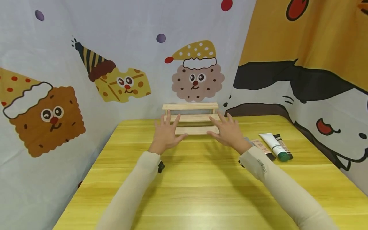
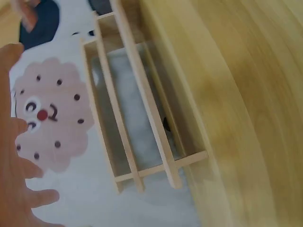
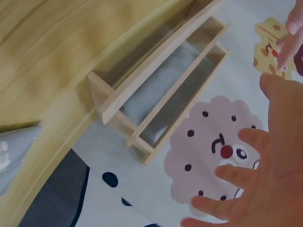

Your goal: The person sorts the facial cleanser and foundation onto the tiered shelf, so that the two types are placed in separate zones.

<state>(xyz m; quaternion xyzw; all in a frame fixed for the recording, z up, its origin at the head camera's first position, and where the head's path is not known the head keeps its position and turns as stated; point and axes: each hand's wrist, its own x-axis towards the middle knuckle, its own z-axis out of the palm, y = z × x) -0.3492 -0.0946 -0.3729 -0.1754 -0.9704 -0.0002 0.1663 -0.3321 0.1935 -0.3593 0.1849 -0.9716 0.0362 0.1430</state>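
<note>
A light wooden three-step rack (image 1: pixel 191 118) stands at the back of the yellow wood-grain table (image 1: pixel 184 185), against the printed cloth. My left hand (image 1: pixel 166 134) is held out before its left end, fingers spread, covering part of the lower steps in the head view. Before its right end, my right hand (image 1: pixel 229 130) is spread in the same way. Both wrist views show a gap between each hand and the rack (image 2: pixel 137 94), and neither hand holds anything. In the right wrist view the thumb and fingers of the right hand (image 3: pixel 255 175) are apart.
Right of my right hand lie several tubes: a white tube with a green cap (image 1: pixel 274 146), a dark-striped tube (image 1: pixel 283 145) beside it, and a beige tube with a black cap (image 1: pixel 262 148). My right forearm partly covers them. A cartoon-printed cloth (image 1: pixel 138 19) hangs behind the table.
</note>
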